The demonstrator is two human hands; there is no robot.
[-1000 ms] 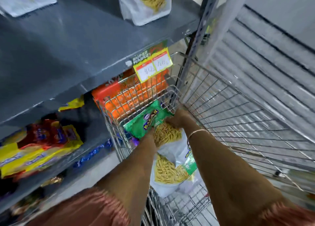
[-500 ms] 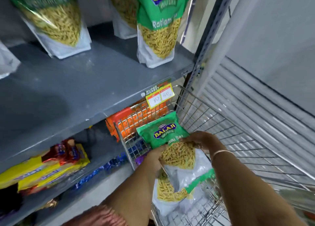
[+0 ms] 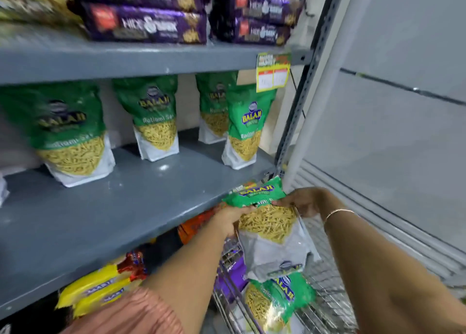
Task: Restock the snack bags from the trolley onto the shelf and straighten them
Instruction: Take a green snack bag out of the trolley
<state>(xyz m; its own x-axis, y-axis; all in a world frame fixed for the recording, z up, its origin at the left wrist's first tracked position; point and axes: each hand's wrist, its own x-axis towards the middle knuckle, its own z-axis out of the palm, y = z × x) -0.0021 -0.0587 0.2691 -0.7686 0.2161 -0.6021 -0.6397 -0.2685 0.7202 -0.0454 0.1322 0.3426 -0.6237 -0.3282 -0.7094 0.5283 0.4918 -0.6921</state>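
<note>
Both hands hold one green and white snack bag at the right front edge of the grey shelf, above the wire trolley. My left hand grips its left side and my right hand its right side. More of the same bags lie in the trolley below. Several matching bags stand upright on the shelf: one at the left, one in the middle, two at the right.
Purple biscuit packs fill the shelf above, with a yellow price tag on its edge. Yellow packets and an orange pack sit on the lower shelf. A white panel stands to the right.
Both hands have lifted the snack bag out of the trolley up to the shelf's front edge. The view has tilted upward, bringing the stocked shelf and the purple packs into sight.
</note>
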